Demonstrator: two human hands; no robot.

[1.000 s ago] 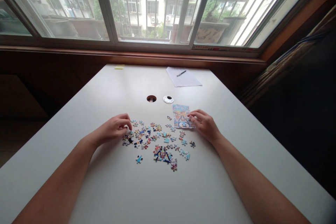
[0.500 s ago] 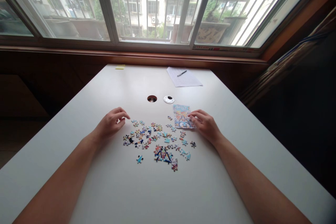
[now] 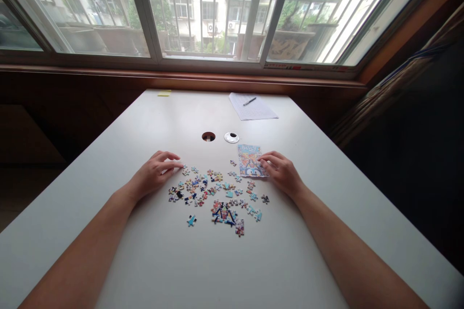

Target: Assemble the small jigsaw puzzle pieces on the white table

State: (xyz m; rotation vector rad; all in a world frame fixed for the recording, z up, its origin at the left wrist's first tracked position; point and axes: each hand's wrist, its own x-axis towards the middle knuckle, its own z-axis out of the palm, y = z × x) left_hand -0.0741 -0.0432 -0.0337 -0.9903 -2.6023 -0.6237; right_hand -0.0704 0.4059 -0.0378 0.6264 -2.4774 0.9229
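Note:
My left hand [image 3: 155, 173] is at the left edge of the scattered jigsaw pieces [image 3: 197, 183], its fingers stretched out and a little apart. Its index fingertip touches or nearly touches a small light-blue puzzle piece [image 3: 184, 167]. Across the pieces, my right hand [image 3: 282, 171] has its fingers closed over the right edge of a colourful picture sheet [image 3: 248, 158], which lies flat. A joined section of puzzle [image 3: 224, 214] with dark blue lines lies nearest me, with a purplish joined bit [image 3: 239, 228] at its lower right. Left of it lies a separate blue piece [image 3: 192, 220].
Further back on the white table [image 3: 174, 120] are a round hole [image 3: 208, 136] and a silver round cover [image 3: 231, 137]. White paper [image 3: 253, 110] with a pen [image 3: 250, 101] lies near the far edge. Yellow strips [image 3: 164, 92] are at the far left corner, below a barred window.
My left hand's fingers have straightened and reached slightly right, toward the light-blue piece. My right hand stays at the picture sheet. The whole view has shifted slightly.

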